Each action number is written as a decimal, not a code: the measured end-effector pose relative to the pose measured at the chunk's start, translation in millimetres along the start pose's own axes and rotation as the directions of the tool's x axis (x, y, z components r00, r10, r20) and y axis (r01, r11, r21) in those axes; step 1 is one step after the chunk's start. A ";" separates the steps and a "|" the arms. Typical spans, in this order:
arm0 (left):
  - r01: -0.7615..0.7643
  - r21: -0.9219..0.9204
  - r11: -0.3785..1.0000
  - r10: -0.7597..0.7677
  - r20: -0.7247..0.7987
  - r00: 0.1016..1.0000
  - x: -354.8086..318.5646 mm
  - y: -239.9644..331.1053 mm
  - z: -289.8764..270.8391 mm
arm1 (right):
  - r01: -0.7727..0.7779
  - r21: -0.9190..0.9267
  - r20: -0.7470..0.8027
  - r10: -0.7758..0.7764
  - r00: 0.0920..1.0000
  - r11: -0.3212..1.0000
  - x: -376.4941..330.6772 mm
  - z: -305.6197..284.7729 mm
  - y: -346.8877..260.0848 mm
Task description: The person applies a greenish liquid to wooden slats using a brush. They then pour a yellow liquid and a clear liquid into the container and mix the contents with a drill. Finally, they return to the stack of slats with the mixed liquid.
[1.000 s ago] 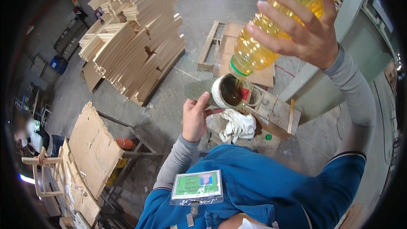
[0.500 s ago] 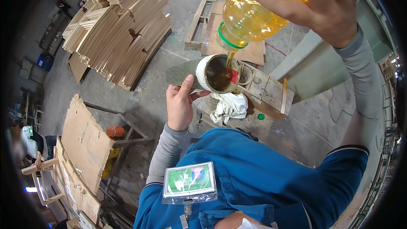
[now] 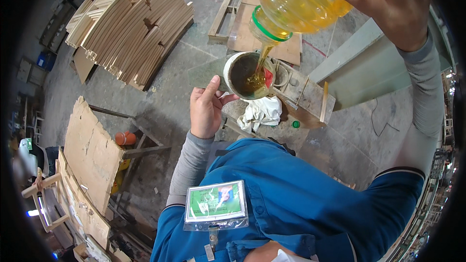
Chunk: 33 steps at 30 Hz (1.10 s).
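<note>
My right hand (image 3: 393, 9) grips a large clear plastic bottle (image 3: 303, 0) of yellow liquid, tipped with its green-ringed mouth down to the left. A thin amber stream runs from that mouth into a round white-walled cup (image 3: 231, 67). The cup's inside is dark brown, with a red patch on the right side and bubbling liquid at the bottom. With thumb on top, my left hand (image 3: 205, 111) is closed on a flat grey-green plate (image 3: 205, 76) beside the cup and steadies both. Whether plate and cup are one piece I cannot tell. My fingers underneath are partly hidden.
Below the cup lie a white cloth (image 3: 262, 112), a small green cap (image 3: 296, 124) and a worn wooden box (image 3: 310, 99). Curved wooden parts (image 3: 131, 29) are stacked at the far left. A brown board (image 3: 92, 150) stands nearer left; a long grey panel (image 3: 359, 77) lies right.
The bottle and my right hand have risen a little relative to the cup, lengthening the stream. Much of the scene has shifted slightly upward in view. Both hands keep their hold.
</note>
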State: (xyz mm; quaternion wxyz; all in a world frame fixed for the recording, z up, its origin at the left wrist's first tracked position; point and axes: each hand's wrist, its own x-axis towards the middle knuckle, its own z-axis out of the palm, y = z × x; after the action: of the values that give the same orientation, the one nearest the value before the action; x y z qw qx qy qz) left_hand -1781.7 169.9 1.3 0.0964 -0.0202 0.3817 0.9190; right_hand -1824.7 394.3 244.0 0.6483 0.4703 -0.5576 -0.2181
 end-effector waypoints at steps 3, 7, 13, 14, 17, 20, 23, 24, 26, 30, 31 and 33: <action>-0.007 0.002 1.000 0.007 0.001 1.000 -1.6 1.2 2.1 | -0.003 -0.001 0.010 0.003 1.000 1.000 -0.9 0.6 1.5; -0.021 -0.021 1.000 0.022 0.039 0.999 -1.6 0.9 -4.0 | -0.004 0.005 0.016 0.004 1.000 1.000 -0.7 0.9 1.2; -0.034 -0.005 0.999 0.034 0.047 0.998 -2.3 2.2 -4.0 | -0.008 0.012 0.023 0.008 1.000 1.000 -2.5 -1.3 1.0; -0.036 -0.011 0.999 0.036 0.043 0.998 -1.8 1.3 -5.5 | -0.007 0.014 0.025 0.007 1.000 1.000 -2.7 -1.6 1.0; -0.039 -0.025 0.999 0.040 0.044 0.998 0.2 -0.6 -8.1 | -0.010 0.011 0.029 0.010 1.000 1.000 -4.3 -2.8 1.9; -0.037 -0.023 0.999 0.038 0.050 0.998 0.5 0.8 -2.8 | -0.013 0.007 0.034 0.013 0.999 1.000 -5.8 -2.8 3.3; -0.023 -0.008 1.000 0.023 0.011 1.000 -0.2 1.7 7.5 | -0.013 0.010 0.043 0.013 0.999 1.000 -8.0 -3.3 4.2; -0.013 -0.010 1.000 0.013 0.003 1.000 -0.5 2.6 10.8 | -0.014 0.009 0.047 0.014 0.999 1.000 -8.5 -3.3 4.3; -0.005 -0.019 1.000 0.005 0.008 1.000 -1.5 2.1 10.1 | -0.013 0.011 0.045 0.013 0.999 1.000 -7.5 -3.9 4.9; 0.018 0.009 1.000 -0.018 0.009 1.000 0.7 -1.1 8.3 | -0.010 0.014 0.056 0.009 0.998 1.000 -8.8 -3.4 3.9; 0.024 0.029 0.999 -0.024 -0.009 1.000 0.6 -1.2 9.6 | -0.008 0.014 0.054 0.007 0.998 1.000 -8.6 -2.8 3.8; 0.033 0.018 0.999 -0.033 -0.007 0.999 1.1 -2.8 8.6 | -0.009 0.020 0.057 0.007 0.998 1.000 -9.2 -2.7 4.6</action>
State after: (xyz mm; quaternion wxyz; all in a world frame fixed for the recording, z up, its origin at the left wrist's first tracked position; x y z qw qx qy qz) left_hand -1781.9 178.0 5.3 0.1103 -0.0287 0.3900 0.9137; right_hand -1825.8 404.9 243.3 0.6283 0.4684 -0.5799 -0.2229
